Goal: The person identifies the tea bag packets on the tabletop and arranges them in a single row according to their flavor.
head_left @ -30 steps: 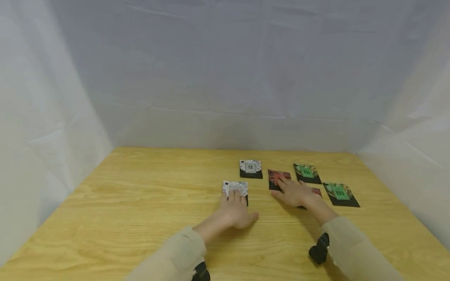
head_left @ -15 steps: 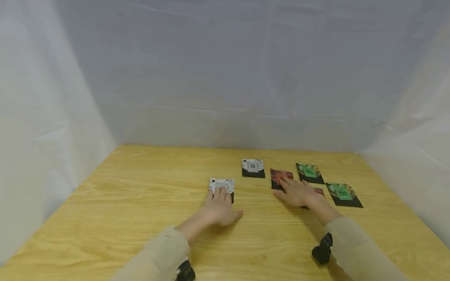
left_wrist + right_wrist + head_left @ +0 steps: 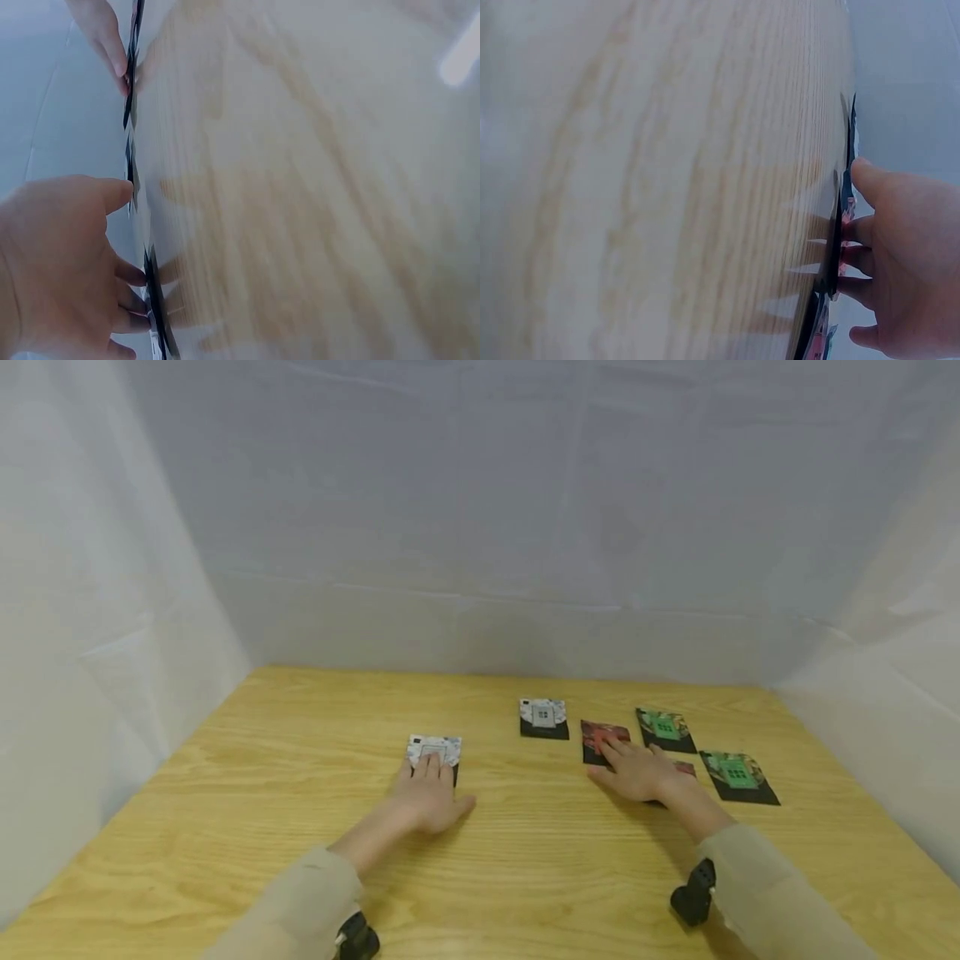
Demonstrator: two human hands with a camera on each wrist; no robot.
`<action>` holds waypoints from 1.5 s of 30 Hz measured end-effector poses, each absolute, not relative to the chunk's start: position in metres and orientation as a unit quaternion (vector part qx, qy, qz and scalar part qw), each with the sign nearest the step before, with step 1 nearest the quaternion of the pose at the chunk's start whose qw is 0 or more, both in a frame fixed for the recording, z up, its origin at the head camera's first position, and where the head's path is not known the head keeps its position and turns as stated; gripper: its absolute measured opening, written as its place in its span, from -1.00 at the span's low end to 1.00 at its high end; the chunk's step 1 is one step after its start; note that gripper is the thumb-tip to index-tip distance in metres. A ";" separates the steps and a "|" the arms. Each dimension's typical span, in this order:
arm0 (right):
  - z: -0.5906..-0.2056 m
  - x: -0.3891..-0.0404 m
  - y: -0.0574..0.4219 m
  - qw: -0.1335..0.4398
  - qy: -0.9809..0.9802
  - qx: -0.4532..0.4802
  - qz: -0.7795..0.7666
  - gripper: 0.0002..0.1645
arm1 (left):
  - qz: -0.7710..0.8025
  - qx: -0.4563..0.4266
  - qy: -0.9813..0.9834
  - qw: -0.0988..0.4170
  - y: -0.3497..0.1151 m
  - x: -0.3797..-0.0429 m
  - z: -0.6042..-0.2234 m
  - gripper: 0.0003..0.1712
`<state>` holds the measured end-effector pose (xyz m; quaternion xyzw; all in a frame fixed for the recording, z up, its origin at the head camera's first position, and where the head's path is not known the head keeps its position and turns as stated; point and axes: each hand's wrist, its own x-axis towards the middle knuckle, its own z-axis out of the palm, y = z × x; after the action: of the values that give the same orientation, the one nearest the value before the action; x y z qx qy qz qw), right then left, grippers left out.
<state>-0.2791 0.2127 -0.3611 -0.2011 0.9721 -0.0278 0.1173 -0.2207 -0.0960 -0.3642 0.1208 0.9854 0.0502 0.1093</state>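
My left hand (image 3: 427,795) lies palm down, straight fingers on a white-and-black packet (image 3: 447,746) at the middle of the table; the fingers cover its lower part. In the left wrist view, that packet (image 3: 154,300) shows edge-on beneath the fingertips. The right hand (image 3: 637,772) is spread, its fingertips on a red-and-black packet (image 3: 594,743). Under that palm a second red packet (image 3: 685,768) is mostly hidden. From the right wrist view, the fingers touch the flat red packet (image 3: 845,225) from above.
Another white-and-black packet (image 3: 543,718) lies behind, between the hands. Two green-and-black packets, one farther back (image 3: 666,729) and one nearer (image 3: 739,777), lie right of the right hand. White sheeting (image 3: 480,527) walls the wooden table (image 3: 525,877) at the back and sides.
My left hand has slid the white-and-black packet leftward across the table, away from the other packets. The right hand stays on the red packets; the view has shifted slightly.
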 end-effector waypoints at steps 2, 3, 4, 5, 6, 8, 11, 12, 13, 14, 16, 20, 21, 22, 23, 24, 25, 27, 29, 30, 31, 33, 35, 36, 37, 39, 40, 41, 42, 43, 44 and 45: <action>-0.360 -0.279 0.213 0.117 0.972 -0.201 -0.026 -0.20 | 0.057 0.119 0.986 0.105 -0.102 -0.220 -0.362 -0.13; -0.360 -0.278 0.213 0.116 0.972 -0.201 -0.026 -0.20 | 0.058 0.118 0.986 0.103 -0.104 -0.219 -0.362 -0.13; -0.360 -0.279 0.213 0.116 0.973 -0.200 -0.025 -0.20 | 0.062 0.116 0.986 0.103 -0.107 -0.219 -0.362 -0.13; -0.360 -0.279 0.214 0.115 0.973 -0.200 -0.025 -0.20 | 0.065 0.114 0.986 0.102 -0.110 -0.219 -0.361 -0.13; -0.361 -0.278 0.214 0.115 0.973 -0.200 -0.025 -0.20 | 0.068 0.112 0.986 0.102 -0.113 -0.219 -0.361 -0.13; -0.361 -0.278 0.214 0.114 0.973 -0.201 -0.026 -0.20 | 0.071 0.106 0.987 0.102 -0.120 -0.219 -0.361 -0.13; -0.361 -0.278 0.213 0.115 0.972 -0.203 -0.027 -0.20 | 0.074 0.097 0.987 0.101 -0.130 -0.218 -0.360 -0.12; -0.361 -0.279 0.213 0.114 0.972 -0.203 -0.026 -0.20 | 0.073 0.095 0.988 0.099 -0.134 -0.218 -0.360 -0.13; -0.361 -0.279 0.213 0.114 0.972 -0.203 -0.026 -0.20 | 0.074 0.093 0.988 0.097 -0.138 -0.218 -0.360 -0.13; -0.361 -0.279 0.213 0.113 0.972 -0.203 -0.026 -0.20 | 0.075 0.091 0.988 0.095 -0.141 -0.217 -0.359 -0.13; -0.362 -0.280 0.214 0.112 0.973 -0.202 -0.024 -0.19 | 0.079 0.089 0.989 0.090 -0.149 -0.217 -0.359 -0.13; -0.364 -0.280 0.214 0.113 0.973 -0.201 -0.022 -0.19 | 0.086 0.086 0.989 0.088 -0.166 -0.217 -0.359 -0.13; -0.364 -0.280 0.214 0.114 0.973 -0.201 -0.021 -0.18 | 0.086 0.086 0.989 0.088 -0.170 -0.216 -0.360 -0.13; -0.364 -0.281 0.214 0.115 0.972 -0.202 -0.020 -0.18 | 0.087 0.086 0.989 0.088 -0.175 -0.216 -0.360 -0.12; -0.364 -0.281 0.214 0.115 0.972 -0.203 -0.021 -0.19 | 0.085 0.087 0.989 0.088 -0.179 -0.216 -0.361 -0.11; -0.364 -0.281 0.213 0.116 0.972 -0.204 -0.021 -0.19 | 0.086 0.088 0.988 0.088 -0.183 -0.216 -0.362 -0.11; -0.364 -0.281 0.213 0.116 0.972 -0.204 -0.021 -0.19 | 0.086 0.089 0.988 0.089 -0.188 -0.216 -0.362 -0.10; -0.363 -0.281 0.213 0.116 0.972 -0.204 -0.024 -0.19 | 0.084 0.092 0.988 0.088 -0.196 -0.216 -0.363 -0.10; -0.362 -0.280 0.213 0.116 0.972 -0.204 -0.027 -0.20 | 0.083 0.093 0.988 0.088 -0.203 -0.216 -0.363 -0.09; -0.362 -0.280 0.214 0.116 0.972 -0.204 -0.029 -0.20 | 0.084 0.092 0.988 0.090 -0.207 -0.216 -0.363 -0.09; -0.361 -0.279 0.214 0.116 0.972 -0.204 -0.029 -0.19 | 0.084 0.091 0.988 0.090 -0.210 -0.216 -0.363 -0.09; -0.361 -0.278 0.215 0.115 0.972 -0.204 -0.031 -0.19 | 0.084 0.090 0.988 0.092 -0.215 -0.216 -0.363 -0.09; -0.361 -0.277 0.216 0.114 0.972 -0.203 -0.031 -0.19 | 0.085 0.089 0.988 0.094 -0.219 -0.215 -0.363 -0.08; -0.362 -0.277 0.216 0.114 0.972 -0.203 -0.032 -0.19 | 0.086 0.089 0.988 0.096 -0.221 -0.215 -0.363 -0.08; -0.362 -0.276 0.216 0.114 0.972 -0.204 -0.031 -0.19 | 0.086 0.089 0.988 0.095 -0.223 -0.214 -0.363 -0.07; -0.362 -0.276 0.217 0.113 0.972 -0.202 -0.031 -0.19 | 0.088 0.090 0.987 0.095 -0.227 -0.213 -0.363 -0.07; -0.363 -0.276 0.217 0.114 0.972 -0.202 -0.030 -0.19 | 0.088 0.091 0.987 0.094 -0.228 -0.213 -0.362 -0.07; -0.363 -0.276 0.217 0.113 0.972 -0.202 -0.029 -0.19 | 0.089 0.093 0.987 0.092 -0.231 -0.212 -0.362 -0.06; -0.363 -0.276 0.217 0.113 0.972 -0.202 -0.028 -0.19 | 0.087 0.095 0.988 0.090 -0.233 -0.212 -0.362 -0.06; -0.363 -0.276 0.216 0.112 0.973 -0.202 -0.026 -0.19 | 0.086 0.098 0.988 0.087 -0.235 -0.212 -0.361 -0.06; -0.363 -0.276 0.216 0.112 0.973 -0.201 -0.025 -0.19 | 0.085 0.101 0.988 0.085 -0.236 -0.211 -0.361 -0.07; -0.363 -0.276 0.216 0.111 0.973 -0.202 -0.024 -0.19 | 0.084 0.105 0.987 0.082 -0.238 -0.211 -0.361 -0.07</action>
<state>-0.2764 0.2161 -0.3632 -0.2018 0.9729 -0.0242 0.1106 -0.2109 -0.2383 -0.3615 0.1053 0.9875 0.0842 0.0817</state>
